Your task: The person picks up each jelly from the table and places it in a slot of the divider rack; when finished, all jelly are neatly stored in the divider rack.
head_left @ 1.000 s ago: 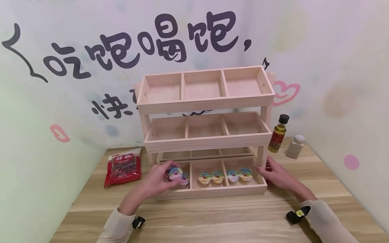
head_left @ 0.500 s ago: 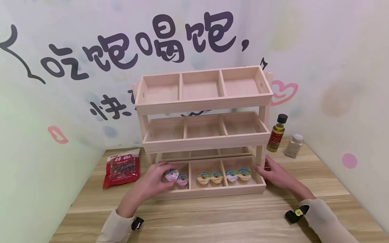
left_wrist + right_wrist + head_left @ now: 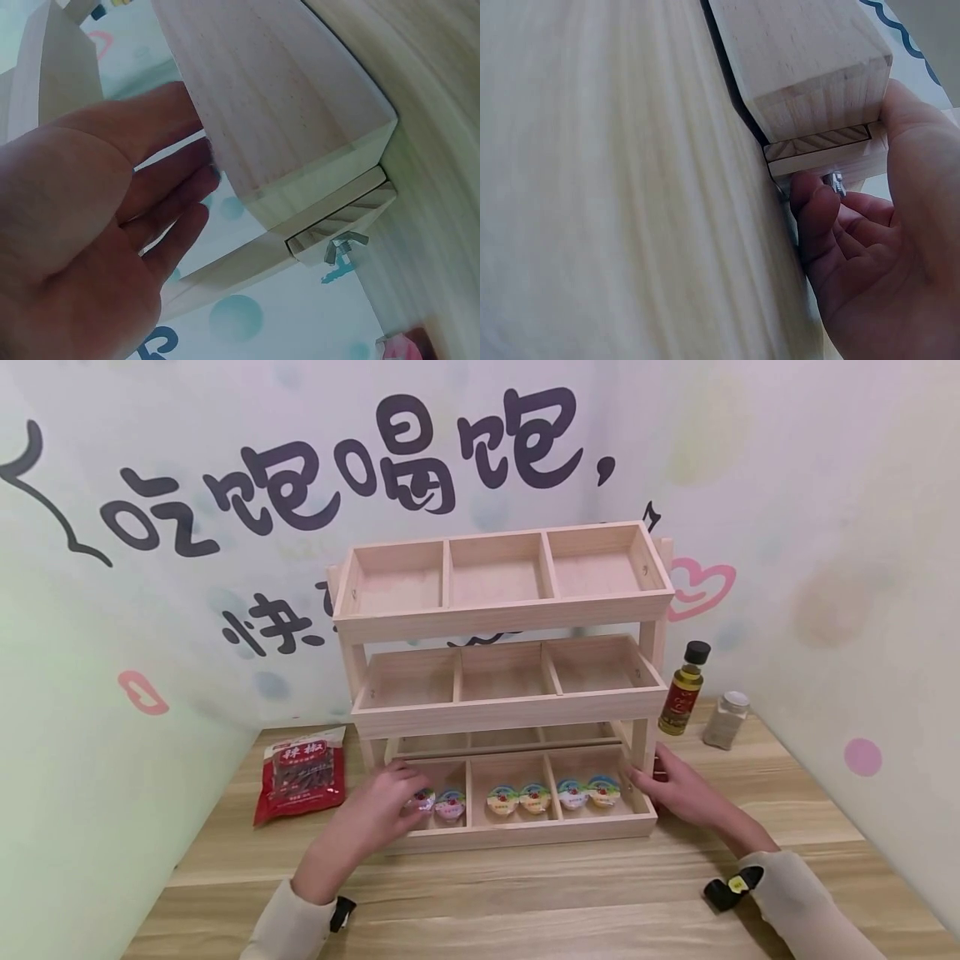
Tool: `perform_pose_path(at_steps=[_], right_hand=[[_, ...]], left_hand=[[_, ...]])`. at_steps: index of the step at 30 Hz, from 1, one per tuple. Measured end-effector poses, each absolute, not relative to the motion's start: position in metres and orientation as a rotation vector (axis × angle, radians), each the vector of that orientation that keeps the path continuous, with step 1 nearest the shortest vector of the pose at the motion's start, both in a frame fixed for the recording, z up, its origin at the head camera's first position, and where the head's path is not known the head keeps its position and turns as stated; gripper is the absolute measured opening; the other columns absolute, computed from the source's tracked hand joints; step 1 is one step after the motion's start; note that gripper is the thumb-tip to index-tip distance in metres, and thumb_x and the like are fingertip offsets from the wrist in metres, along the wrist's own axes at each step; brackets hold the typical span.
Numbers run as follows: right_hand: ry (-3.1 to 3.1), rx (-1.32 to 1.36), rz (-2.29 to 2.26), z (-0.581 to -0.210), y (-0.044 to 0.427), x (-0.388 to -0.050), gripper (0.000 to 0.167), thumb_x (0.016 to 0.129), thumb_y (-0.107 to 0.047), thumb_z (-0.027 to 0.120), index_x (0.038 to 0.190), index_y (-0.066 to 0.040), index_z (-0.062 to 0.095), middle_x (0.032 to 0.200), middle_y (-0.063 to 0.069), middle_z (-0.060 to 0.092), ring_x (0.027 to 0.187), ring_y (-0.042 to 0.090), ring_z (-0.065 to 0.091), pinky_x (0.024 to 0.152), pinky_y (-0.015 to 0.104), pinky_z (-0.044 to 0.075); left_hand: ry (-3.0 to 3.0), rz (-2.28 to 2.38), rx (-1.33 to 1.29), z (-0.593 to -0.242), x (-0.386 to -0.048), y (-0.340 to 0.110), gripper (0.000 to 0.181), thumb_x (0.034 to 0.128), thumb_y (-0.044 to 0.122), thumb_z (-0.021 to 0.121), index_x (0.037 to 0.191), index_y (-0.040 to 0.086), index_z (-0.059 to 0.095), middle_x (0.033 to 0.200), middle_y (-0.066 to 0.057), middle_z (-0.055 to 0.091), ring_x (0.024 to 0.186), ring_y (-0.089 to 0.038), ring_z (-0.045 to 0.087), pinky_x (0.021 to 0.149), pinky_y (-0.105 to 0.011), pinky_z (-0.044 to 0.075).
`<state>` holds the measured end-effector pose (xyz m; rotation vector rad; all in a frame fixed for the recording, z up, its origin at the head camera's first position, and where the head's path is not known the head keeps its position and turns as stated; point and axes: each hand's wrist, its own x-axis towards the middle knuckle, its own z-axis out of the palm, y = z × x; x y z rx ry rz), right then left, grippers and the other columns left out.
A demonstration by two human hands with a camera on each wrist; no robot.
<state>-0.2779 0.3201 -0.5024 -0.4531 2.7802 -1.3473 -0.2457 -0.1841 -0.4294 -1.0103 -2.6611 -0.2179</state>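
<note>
A three-tier wooden rack [image 3: 502,837] stands on the table, each tier split into three compartments. My left hand [image 3: 375,806] is over the bottom tier's left compartment, its fingers loosely extended beside a small lidded cup [image 3: 424,800] that they partly cover. A second pink-lidded cup [image 3: 451,806] lies just right of it. In the left wrist view, the hand's fingers [image 3: 176,202] reach behind the front board and pinch nothing visible. My right hand [image 3: 686,789] grips the rack's lower right end; in the right wrist view its curled fingers [image 3: 817,214] are by a wing nut [image 3: 835,184].
Two yellow-lidded cups [image 3: 519,799] lie in the middle compartment and two more cups [image 3: 588,792] in the right one. A red bag of dried chili [image 3: 302,775] is at left. An oil bottle [image 3: 682,690] and a square jar [image 3: 726,721] stand at right.
My left hand has lowered the left cup into its compartment and let go, its fingers drawing back slightly left. My right hand keeps its hold on the rack's end.
</note>
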Motion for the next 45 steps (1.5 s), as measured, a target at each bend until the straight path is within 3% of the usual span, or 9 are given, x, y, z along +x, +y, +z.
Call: perform_pose_path(at_steps=[7, 19, 45], right_hand=[[2.78, -0.446, -1.342, -0.5021, 0.3199, -0.2783, 0.077, 0.11, -0.036, 0.063, 0.168, -0.003, 0.024, 0.155, 0.034, 0.052, 0.134, 0.05, 0.062, 0.103, 0.061, 0.058], [2.783, -0.437, -1.333, -0.5018, 0.3195, -0.2787, 0.078, 0.11, -0.036, 0.063, 0.169, -0.003, 0.023, 0.155, 0.034, 0.051, 0.134, 0.05, 0.062, 0.103, 0.063, 0.057], [2.765, -0.442, -1.334, -0.5012, 0.3203, -0.2787, 0.079, 0.11, -0.036, 0.063, 0.169, -0.005, 0.021, 0.158, 0.034, 0.048, 0.136, 0.052, 0.06, 0.103, 0.065, 0.058]], left_hand=[[-2.749, -0.276, -1.025, -0.4309, -0.2443, -0.1849, 0.029, 0.0877, 0.017, 0.091, 0.113, 0.009, 0.078, 0.109, -0.006, 0.081, 0.104, -0.026, 0.072, 0.088, -0.045, 0.062], [-2.837, -0.46, -1.095, -0.4336, -0.2497, -0.1877, 0.024, 0.0941, 0.013, 0.085, 0.117, 0.006, 0.082, 0.115, -0.009, 0.082, 0.106, -0.027, 0.076, 0.091, -0.044, 0.064], [-2.843, -0.543, -1.138, -0.4316, -0.2509, -0.1906, 0.024, 0.0956, 0.012, 0.083, 0.118, 0.004, 0.081, 0.115, -0.011, 0.081, 0.106, -0.029, 0.077, 0.09, -0.045, 0.064]])
